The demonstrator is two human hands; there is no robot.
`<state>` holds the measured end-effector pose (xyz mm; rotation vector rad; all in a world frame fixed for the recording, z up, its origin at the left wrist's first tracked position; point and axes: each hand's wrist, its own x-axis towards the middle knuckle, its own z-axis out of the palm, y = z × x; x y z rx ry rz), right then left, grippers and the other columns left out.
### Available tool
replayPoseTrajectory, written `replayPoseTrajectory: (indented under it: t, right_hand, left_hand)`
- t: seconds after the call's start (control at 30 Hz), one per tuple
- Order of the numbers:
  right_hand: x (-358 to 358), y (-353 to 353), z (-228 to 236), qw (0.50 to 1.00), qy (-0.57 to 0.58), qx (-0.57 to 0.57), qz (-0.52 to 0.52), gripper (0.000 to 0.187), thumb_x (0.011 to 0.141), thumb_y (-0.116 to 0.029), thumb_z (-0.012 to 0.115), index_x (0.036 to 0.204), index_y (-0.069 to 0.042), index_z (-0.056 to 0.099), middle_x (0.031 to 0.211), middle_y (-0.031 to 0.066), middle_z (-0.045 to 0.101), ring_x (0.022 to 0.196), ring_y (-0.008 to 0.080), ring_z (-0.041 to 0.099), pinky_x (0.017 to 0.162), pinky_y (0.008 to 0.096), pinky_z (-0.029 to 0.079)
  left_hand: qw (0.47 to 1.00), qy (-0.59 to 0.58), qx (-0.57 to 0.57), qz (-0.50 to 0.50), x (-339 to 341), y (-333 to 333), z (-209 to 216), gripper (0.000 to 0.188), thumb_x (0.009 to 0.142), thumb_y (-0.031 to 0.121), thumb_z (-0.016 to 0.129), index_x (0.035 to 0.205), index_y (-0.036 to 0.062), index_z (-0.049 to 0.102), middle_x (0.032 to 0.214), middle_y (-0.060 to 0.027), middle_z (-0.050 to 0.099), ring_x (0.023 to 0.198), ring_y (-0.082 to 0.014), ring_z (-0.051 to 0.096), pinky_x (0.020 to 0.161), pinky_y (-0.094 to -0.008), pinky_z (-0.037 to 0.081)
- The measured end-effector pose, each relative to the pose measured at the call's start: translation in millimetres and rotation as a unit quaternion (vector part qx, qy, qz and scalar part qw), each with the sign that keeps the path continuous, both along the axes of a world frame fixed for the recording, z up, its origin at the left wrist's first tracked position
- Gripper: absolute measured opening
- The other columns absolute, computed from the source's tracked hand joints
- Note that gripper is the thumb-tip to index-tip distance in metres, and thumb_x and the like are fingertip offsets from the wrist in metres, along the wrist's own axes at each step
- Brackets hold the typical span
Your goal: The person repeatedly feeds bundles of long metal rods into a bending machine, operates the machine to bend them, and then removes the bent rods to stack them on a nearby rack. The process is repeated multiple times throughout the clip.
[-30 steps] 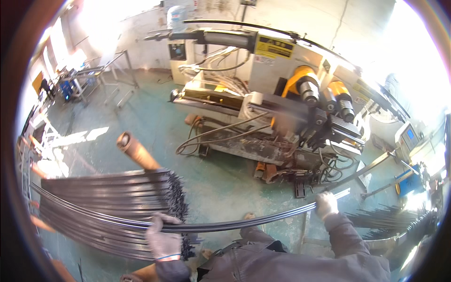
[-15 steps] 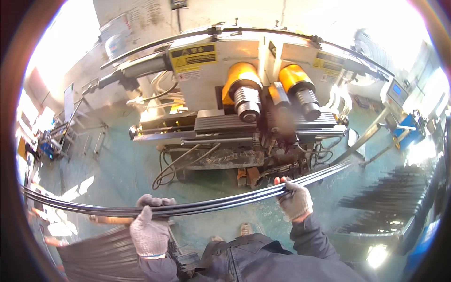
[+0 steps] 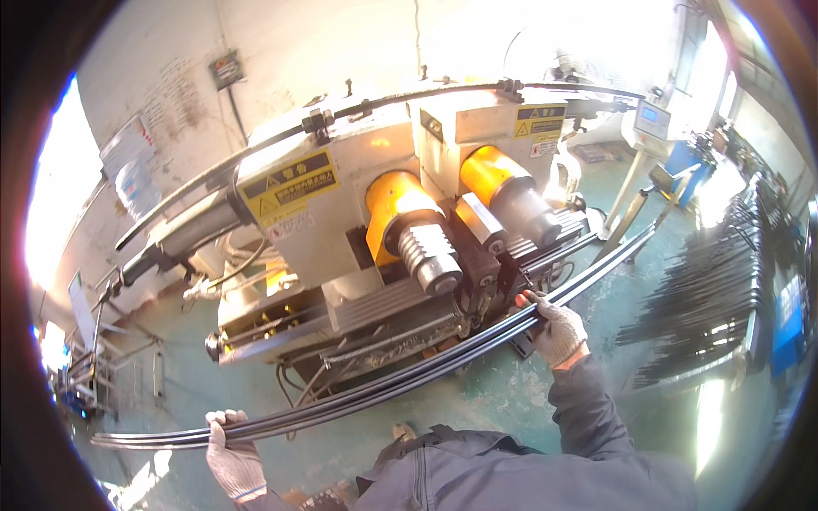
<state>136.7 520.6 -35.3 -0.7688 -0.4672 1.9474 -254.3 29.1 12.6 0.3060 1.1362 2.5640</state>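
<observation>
A bundle of several long, thin dark metal tubes (image 3: 383, 393) spans the view in front of me, its right end higher in the picture. Toward the left end, my gloved left hand (image 3: 232, 457) is closed round the tubes, with its fingers over their far side. Farther right, my gloved right hand (image 3: 557, 329) grips the same bundle, fingertips showing beyond it. Just past the tubes stands a large pale machine (image 3: 328, 217) with two orange-yellow cylinders (image 3: 400, 204) that end in ribbed metal rollers (image 3: 430, 255).
At right, a rack (image 3: 754, 281) bears a dense pile of dark tubes (image 3: 694, 298). A control box with a small screen (image 3: 653, 119) stands at the machine's right end. Metal frames (image 3: 119, 362) stand on the green floor (image 3: 192, 383) at left.
My view has turned, and the machine appears closer. The bundle now slants up to the right, its right part nearer the machine. The tube stack at lower left has left the view.
</observation>
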Motion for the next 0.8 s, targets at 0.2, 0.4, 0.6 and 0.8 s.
replayPoseTrajectory:
  t: [0.2, 0.4, 0.6, 0.8]
  right_hand:
    - [-72, 23, 7, 0.993, -0.028, -0.003, -0.111, 0.022, 0.111, -0.01, 0.076, 0.129, 0.001, 0.068, 0.111, 0.0145, 0.077, 0.099, 0.0329, 0.079, 0.09, 0.0479, 0.07]
    - [-117, 41, -10, 0.985, -0.095, 0.047, -0.135, 0.024, 0.114, -0.025, 0.072, 0.128, -0.007, 0.076, 0.113, 0.0064, 0.08, 0.097, 0.0236, 0.077, 0.084, 0.0403, 0.065]
    - [-144, 63, -30, 0.988, -0.071, -0.012, -0.14, 0.026, 0.109, -0.021, 0.069, 0.127, -0.003, 0.077, 0.106, 0.0085, 0.079, 0.094, 0.0263, 0.078, 0.089, 0.0415, 0.064]
    - [-135, 106, -81, 0.835, -0.476, 0.264, -0.079, 0.012, 0.101, -0.021, 0.074, 0.106, -0.01, 0.077, 0.089, 0.0098, 0.074, 0.083, 0.0271, 0.075, 0.075, 0.0402, 0.057]
  left_hand:
    - [0.999, -0.034, -0.021, -0.031, -70, 31, -22, 0.022, 0.114, 0.026, 0.073, 0.116, 0.0049, 0.067, 0.109, -0.005, 0.068, 0.109, -0.0265, 0.068, 0.105, -0.0441, 0.057]
    - [0.989, -0.139, -0.037, 0.016, -104, 81, -40, 0.032, 0.112, 0.037, 0.078, 0.105, 0.0081, 0.067, 0.1, -0.0045, 0.068, 0.103, -0.0226, 0.067, 0.1, -0.0412, 0.057]
    - [0.978, -0.124, -0.164, 0.031, -104, 136, -71, 0.052, 0.113, 0.054, 0.072, 0.121, 0.0031, 0.077, 0.113, -0.0092, 0.079, 0.091, -0.0205, 0.07, 0.085, -0.033, 0.057]
    - [0.965, -0.205, -0.136, -0.09, -122, 152, -92, 0.042, 0.11, 0.048, 0.079, 0.126, 0.0093, 0.079, 0.093, -0.0033, 0.077, 0.054, -0.0105, 0.04, 0.049, -0.0314, 0.031]
